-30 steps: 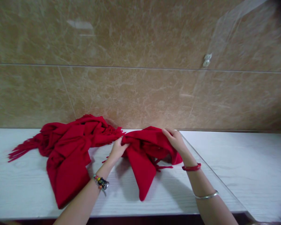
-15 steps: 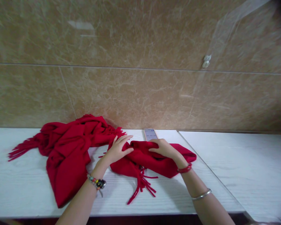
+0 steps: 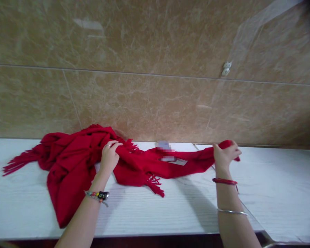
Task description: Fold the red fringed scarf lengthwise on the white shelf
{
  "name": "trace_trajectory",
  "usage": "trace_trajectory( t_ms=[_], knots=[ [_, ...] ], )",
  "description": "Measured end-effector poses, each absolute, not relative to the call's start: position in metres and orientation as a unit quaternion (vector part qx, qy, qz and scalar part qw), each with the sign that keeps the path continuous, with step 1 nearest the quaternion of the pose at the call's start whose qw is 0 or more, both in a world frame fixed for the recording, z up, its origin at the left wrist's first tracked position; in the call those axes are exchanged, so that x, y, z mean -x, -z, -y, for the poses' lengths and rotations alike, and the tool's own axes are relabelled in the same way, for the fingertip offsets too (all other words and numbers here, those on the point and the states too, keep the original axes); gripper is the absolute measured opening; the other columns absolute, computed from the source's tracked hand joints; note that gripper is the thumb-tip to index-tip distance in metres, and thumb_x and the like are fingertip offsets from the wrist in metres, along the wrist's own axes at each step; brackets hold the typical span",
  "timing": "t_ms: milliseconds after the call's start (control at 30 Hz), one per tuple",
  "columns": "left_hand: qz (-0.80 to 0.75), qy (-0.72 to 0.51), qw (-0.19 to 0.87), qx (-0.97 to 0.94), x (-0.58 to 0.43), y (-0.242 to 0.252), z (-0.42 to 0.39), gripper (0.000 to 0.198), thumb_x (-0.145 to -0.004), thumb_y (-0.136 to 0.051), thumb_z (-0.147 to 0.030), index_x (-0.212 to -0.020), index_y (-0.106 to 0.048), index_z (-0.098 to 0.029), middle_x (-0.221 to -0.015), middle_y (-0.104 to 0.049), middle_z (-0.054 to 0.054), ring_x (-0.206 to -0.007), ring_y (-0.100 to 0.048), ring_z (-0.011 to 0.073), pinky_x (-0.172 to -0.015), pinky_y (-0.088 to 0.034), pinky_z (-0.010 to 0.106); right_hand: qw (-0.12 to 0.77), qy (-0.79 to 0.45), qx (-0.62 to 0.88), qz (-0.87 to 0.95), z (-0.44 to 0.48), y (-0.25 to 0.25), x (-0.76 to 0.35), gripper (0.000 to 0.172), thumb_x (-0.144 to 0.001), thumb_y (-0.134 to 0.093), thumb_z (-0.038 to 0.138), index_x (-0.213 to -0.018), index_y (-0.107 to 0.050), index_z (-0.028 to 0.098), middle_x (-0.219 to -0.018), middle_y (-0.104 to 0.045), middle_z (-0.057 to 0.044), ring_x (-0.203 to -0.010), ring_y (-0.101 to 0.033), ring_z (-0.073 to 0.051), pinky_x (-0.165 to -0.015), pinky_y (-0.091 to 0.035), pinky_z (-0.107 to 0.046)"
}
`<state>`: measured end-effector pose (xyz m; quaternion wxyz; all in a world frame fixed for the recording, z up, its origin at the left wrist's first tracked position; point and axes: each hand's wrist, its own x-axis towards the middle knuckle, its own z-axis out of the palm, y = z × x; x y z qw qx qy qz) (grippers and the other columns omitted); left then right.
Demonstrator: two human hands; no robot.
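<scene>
Stretched between my two hands is a red fringed scarf (image 3: 175, 168), its right part lifted off the white surface and its fringe hanging at the front near the middle. My left hand (image 3: 110, 155) is closed on the scarf's left end. My right hand (image 3: 226, 155) grips the other end, with a bit of cloth sticking out past the fingers. To the left of my left hand, a second heap of red fringed cloth (image 3: 69, 165) lies crumpled; where it meets the held scarf I cannot make out a clear border.
A phone (image 3: 163, 144), partly blurred, lies behind the scarf by the wall. The brown marbled tile wall (image 3: 144, 100) rises at the back, with a small white fixture (image 3: 226, 69) on it. The white tabletop (image 3: 134, 213) ends at a front edge, and a seam runs across its right part.
My hands have moved apart, the left one leftward and the right one far rightward. Both have closed on the scarf, which is now drawn out long and partly raised.
</scene>
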<state>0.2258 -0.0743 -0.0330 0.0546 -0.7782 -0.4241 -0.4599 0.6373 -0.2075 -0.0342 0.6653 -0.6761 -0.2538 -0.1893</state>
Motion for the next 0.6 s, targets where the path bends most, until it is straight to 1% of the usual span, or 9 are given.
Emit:
trace_trajectory(
  t_ms=[67,100,167,233,300,367,467,533,600],
  knots=[
    [0.34,0.417,0.018,0.842,-0.24,0.034,0.084,0.051,-0.064,-0.031,0.0,-0.102,-0.061,-0.018,-0.109,-0.054,0.007,-0.104,-0.049,0.0188,-0.097,-0.034,0.033,0.584,0.263,0.709,0.294,0.204,0.03,-0.612,0.066,-0.062,-0.061,0.026,-0.121,-0.039,0.006,-0.127,-0.031,-0.023,-0.12,-0.026,-0.038,-0.097,-0.022,-0.055],
    [0.304,0.387,0.0,0.87,-0.246,0.035,0.088,0.049,-0.069,-0.031,-0.002,-0.107,-0.059,-0.019,-0.111,-0.055,0.006,-0.107,-0.048,0.0181,-0.098,-0.033,0.033,0.556,0.255,0.699,0.372,0.201,0.028,-0.596,0.061,-0.065,-0.06,0.027,-0.121,-0.042,0.008,-0.127,-0.034,-0.021,-0.12,-0.028,-0.035,-0.097,-0.025,-0.052],
    [0.26,0.314,-0.024,0.913,-0.257,0.04,0.096,0.04,-0.077,-0.039,-0.013,-0.113,-0.055,-0.021,-0.114,-0.056,0.005,-0.109,-0.047,0.0191,-0.098,-0.032,0.034,0.462,0.148,0.638,0.598,0.194,0.028,-0.56,0.044,-0.074,-0.053,0.028,-0.116,-0.049,0.014,-0.118,-0.048,-0.014,-0.112,-0.042,-0.028,-0.094,-0.034,-0.043],
    [0.247,0.248,-0.031,0.936,-0.261,0.049,0.098,0.039,-0.076,-0.053,-0.025,-0.115,-0.054,-0.024,-0.117,-0.056,0.005,-0.112,-0.045,0.0221,-0.098,-0.03,0.037,0.317,0.009,0.552,0.771,0.188,0.032,-0.527,0.034,-0.08,-0.049,0.029,-0.112,-0.053,0.02,-0.11,-0.057,-0.008,-0.103,-0.051,-0.022,-0.09,-0.039,-0.036],
    [0.241,0.208,-0.037,0.947,-0.262,0.058,0.096,0.043,-0.071,-0.062,-0.027,-0.114,-0.055,-0.027,-0.117,-0.056,0.004,-0.113,-0.045,0.0237,-0.098,-0.029,0.039,0.217,-0.051,0.499,0.838,0.183,0.042,-0.503,0.029,-0.077,-0.055,0.029,-0.105,-0.059,0.021,-0.103,-0.062,-0.006,-0.095,-0.056,-0.021,-0.084,-0.043,-0.033],
    [0.236,0.197,-0.039,0.951,-0.262,0.066,0.092,0.039,-0.07,-0.064,-0.023,-0.108,-0.058,-0.029,-0.111,-0.059,0.004,-0.11,-0.047,0.0232,-0.097,-0.027,0.041,0.17,-0.057,0.488,0.854,0.181,0.052,-0.49,0.023,-0.073,-0.058,0.023,-0.095,-0.064,0.019,-0.094,-0.065,-0.007,-0.087,-0.059,-0.022,-0.078,-0.045,-0.032],
    [0.236,0.203,-0.025,0.95,-0.264,0.068,0.088,0.028,-0.072,-0.06,-0.015,-0.096,-0.064,-0.029,-0.097,-0.064,0.002,-0.098,-0.054,0.0207,-0.096,-0.026,0.041,0.162,-0.047,0.491,0.854,0.178,0.057,-0.487,0.018,-0.074,-0.051,0.012,-0.084,-0.066,0.016,-0.085,-0.067,-0.008,-0.078,-0.06,-0.02,-0.072,-0.045,-0.03],
    [0.237,0.226,-0.009,0.945,-0.266,0.063,0.09,0.023,-0.075,-0.057,-0.013,-0.092,-0.065,-0.026,-0.089,-0.065,0.002,-0.089,-0.057,0.0189,-0.094,-0.03,0.039,0.236,-0.039,0.506,0.828,0.177,0.053,-0.495,0.019,-0.076,-0.047,0.012,-0.083,-0.065,0.016,-0.085,-0.067,-0.008,-0.079,-0.06,-0.019,-0.073,-0.044,-0.03],
    [0.246,0.277,0.001,0.929,-0.268,0.056,0.095,0.021,-0.076,-0.055,-0.013,-0.093,-0.064,-0.023,-0.088,-0.064,0.003,-0.087,-0.056,0.0183,-0.09,-0.035,0.036,0.359,-0.031,0.531,0.767,0.176,0.045,-0.507,0.018,-0.078,-0.046,0.017,-0.083,-0.063,0.017,-0.086,-0.066,-0.007,-0.08,-0.059,-0.018,-0.074,-0.044,-0.03]
  ],
)
